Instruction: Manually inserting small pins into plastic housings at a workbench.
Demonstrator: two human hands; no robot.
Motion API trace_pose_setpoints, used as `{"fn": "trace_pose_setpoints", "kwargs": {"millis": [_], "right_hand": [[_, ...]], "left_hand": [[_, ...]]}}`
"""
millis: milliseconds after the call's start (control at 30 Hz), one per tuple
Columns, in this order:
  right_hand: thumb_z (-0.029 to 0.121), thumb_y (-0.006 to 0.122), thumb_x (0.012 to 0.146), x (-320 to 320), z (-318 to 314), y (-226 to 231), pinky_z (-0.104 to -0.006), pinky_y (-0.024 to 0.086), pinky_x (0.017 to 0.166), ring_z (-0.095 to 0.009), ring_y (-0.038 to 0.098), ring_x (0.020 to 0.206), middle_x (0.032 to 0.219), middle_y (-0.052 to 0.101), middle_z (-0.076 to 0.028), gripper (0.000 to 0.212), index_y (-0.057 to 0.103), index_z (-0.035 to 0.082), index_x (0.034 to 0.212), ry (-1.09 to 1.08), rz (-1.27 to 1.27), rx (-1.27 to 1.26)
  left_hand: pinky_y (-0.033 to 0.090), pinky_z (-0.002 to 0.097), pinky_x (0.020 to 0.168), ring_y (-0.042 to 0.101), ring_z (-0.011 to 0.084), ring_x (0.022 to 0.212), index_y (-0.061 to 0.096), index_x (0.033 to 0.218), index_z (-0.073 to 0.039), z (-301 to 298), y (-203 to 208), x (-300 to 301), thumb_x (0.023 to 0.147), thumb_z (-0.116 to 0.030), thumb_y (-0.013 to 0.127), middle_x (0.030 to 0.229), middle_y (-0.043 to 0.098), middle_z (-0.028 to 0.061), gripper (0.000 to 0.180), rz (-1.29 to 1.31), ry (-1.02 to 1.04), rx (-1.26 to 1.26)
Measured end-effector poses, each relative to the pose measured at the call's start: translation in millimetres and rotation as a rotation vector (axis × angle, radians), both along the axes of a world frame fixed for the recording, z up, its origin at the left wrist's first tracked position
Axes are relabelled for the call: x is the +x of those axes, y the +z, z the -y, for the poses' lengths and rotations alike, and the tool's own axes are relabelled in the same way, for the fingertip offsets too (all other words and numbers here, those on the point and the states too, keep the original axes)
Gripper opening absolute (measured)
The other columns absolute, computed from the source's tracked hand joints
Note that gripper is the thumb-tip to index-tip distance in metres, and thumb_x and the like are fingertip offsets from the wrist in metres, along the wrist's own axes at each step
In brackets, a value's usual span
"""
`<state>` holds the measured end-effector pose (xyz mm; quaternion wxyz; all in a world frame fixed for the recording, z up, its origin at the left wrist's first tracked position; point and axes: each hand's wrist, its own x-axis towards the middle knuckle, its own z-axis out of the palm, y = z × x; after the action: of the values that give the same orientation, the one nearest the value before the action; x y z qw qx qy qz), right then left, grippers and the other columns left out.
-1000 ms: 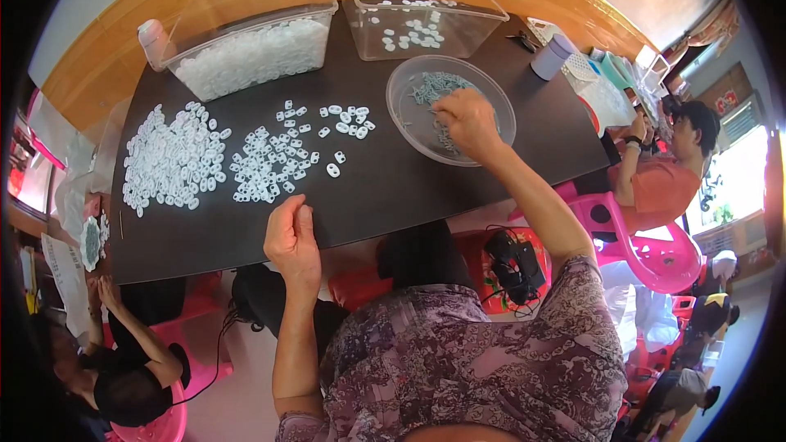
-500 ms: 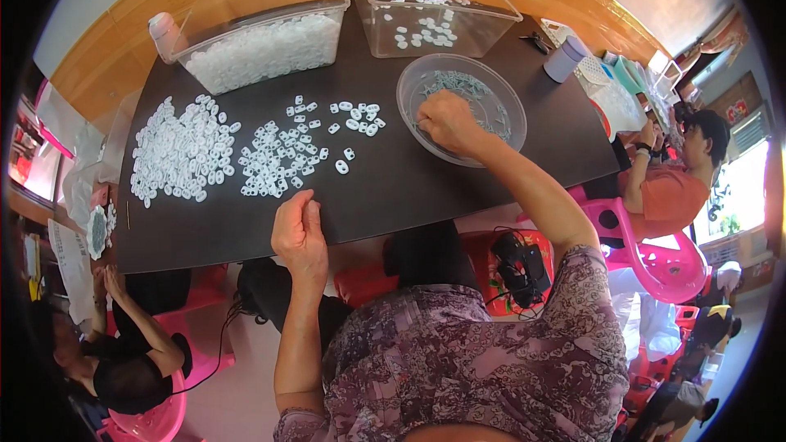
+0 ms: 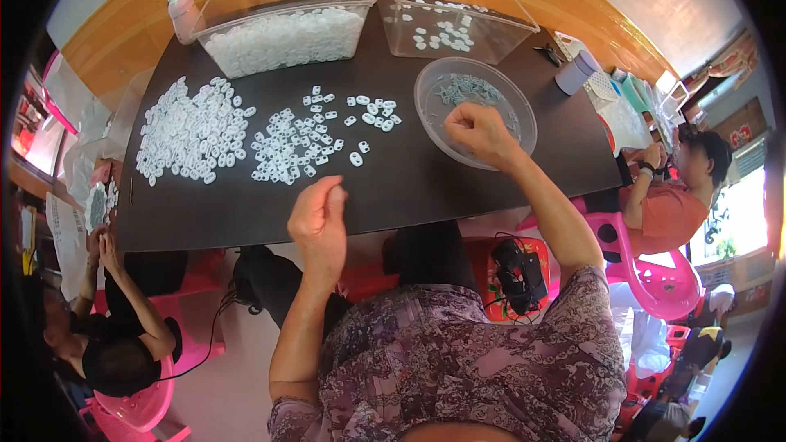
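Note:
My right hand (image 3: 485, 135) is over the near part of a round clear plastic bowl (image 3: 524, 124), fingers closed in a pinch; what they hold, if anything, is hidden. Thin grey-green pieces like small screws (image 3: 471, 88) lie in the bowl. My left hand (image 3: 318, 217) is at the table's near edge, fingers curled shut with the thumb on top; its contents are hidden too. Beyond it spreads a group of small white two-hole plastic pieces (image 3: 286, 147). Further left is a larger pile of white oval pieces (image 3: 192, 131). A few mixed white pieces (image 3: 378, 113) lie between the group and the bowl.
At the back of the dark table (image 3: 393, 196) stand a clear bin (image 3: 282, 41) full of white pieces and another bin (image 3: 446, 37) with fewer. A lilac-lidded cup (image 3: 576, 74) and pliers (image 3: 547, 55) are at the right. Co-workers sit at both sides.
My right hand has lifted up out of the screw-like pieces and drawn slightly right, toward the bowl's near rim. The left hand stays closed by the table edge. The whole view has shifted a little.

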<state>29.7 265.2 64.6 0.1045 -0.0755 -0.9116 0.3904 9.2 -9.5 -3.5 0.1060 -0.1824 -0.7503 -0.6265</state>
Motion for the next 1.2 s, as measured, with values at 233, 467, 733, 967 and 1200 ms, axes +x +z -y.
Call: {"fn": "trace_pose_setpoints", "kwargs": {"millis": [233,467,733,967,1200], "right_hand": [[-0.003,0.062,0.069,21,77,-8,-0.0331,0.041,0.052,-0.022,0.051,0.061,0.067,0.052,-0.007,0.009,0.056,0.003,0.072,0.485,-0.49,0.288],[-0.006,0.064,0.067,24,103,-14,-0.0342,0.039,0.052,-0.024,0.049,0.062,0.067,0.051,-0.007,0.016,0.055,0.004,0.075,0.426,-0.46,0.201],[-0.006,0.068,0.068,19,105,-20,-0.0316,0.042,0.054,-0.024,0.053,0.064,0.074,0.058,-0.009,0.016,0.06,0.002,0.08,0.397,-0.694,0.22],[-0.005,0.064,0.074,30,99,-20,-0.0269,0.042,0.058,-0.015,0.053,0.065,0.072,0.056,-0.006,0.008,0.06,0.001,0.078,0.155,-0.51,-0.041],[-0.004,0.064,0.075,38,102,-18,-0.0238,0.041,0.058,-0.013,0.051,0.063,0.071,0.054,-0.006,0.007,0.059,0.0,0.076,0.111,-0.432,-0.033]], "left_hand": [[0.042,0.0197,0.055,0.052,0.0059,0.062,0.062,0.086,0.0,-32,21,16,0.09,-0.015,0.058,0.071,0.06,0.0019,0.016,0.517,-0.363,0.278],[0.039,0.0189,0.05,0.047,0.005,0.054,0.059,0.08,0.0,-25,17,18,0.09,-0.017,0.059,0.064,0.055,0.0002,0.02,0.589,-0.322,0.485],[0.037,0.0209,0.048,0.047,0.0068,0.051,0.058,0.075,-0.001,-25,25,10,0.09,-0.018,0.06,0.061,0.055,0.0009,0.022,0.715,-0.366,0.546],[0.04,0.0366,0.066,0.051,0.0257,0.075,0.06,0.079,-0.006,-47,21,-38,0.064,-0.009,0.069,0.078,0.056,0.0072,0.018,-0.633,0.07,-0.529],[0.036,0.0491,0.084,0.05,0.0278,0.083,0.066,0.073,-0.005,-71,9,-44,0.068,-0.013,0.058,0.076,0.057,0.0102,0.013,-0.743,0.013,-0.897]]}}
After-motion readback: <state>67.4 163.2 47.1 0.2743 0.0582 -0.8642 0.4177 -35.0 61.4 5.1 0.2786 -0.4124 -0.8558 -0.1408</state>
